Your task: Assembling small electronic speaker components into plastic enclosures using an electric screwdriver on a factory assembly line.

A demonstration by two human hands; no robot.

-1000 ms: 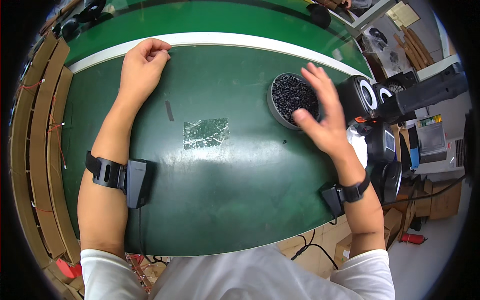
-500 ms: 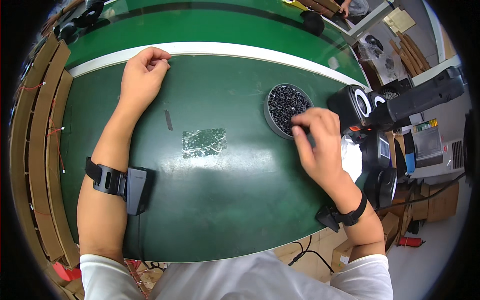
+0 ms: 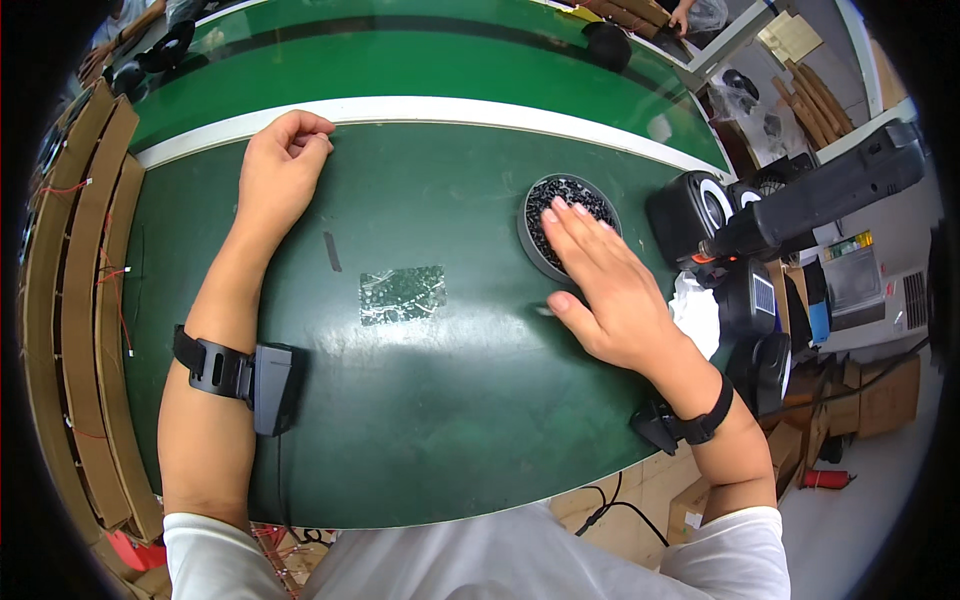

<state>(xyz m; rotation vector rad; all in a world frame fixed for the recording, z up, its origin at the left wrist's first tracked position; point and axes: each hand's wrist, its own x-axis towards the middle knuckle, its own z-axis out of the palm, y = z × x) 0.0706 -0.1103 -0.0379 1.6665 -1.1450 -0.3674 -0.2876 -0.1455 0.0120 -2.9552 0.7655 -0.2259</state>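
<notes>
Hold the right hand [image 3: 608, 285] flat over the bowl [image 3: 531, 252], on the table [image 3: 450, 420] near the black device [image 3: 674, 212], with straight, released fingers and thumb spread outside; cannot tell about contact with the black pieces [image 3: 566, 188]. Press lightly, so as not to tip the bowl or spill pieces. Steady the left hand [image 3: 280, 167] near the white edge [image 3: 430, 110], with curled fingers; cannot tell about any held item.

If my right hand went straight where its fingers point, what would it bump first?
Probably the small shiny black pieces in the round grey bowl. The right hand's fingertips appear over them, but its height is hard to judge.
</notes>
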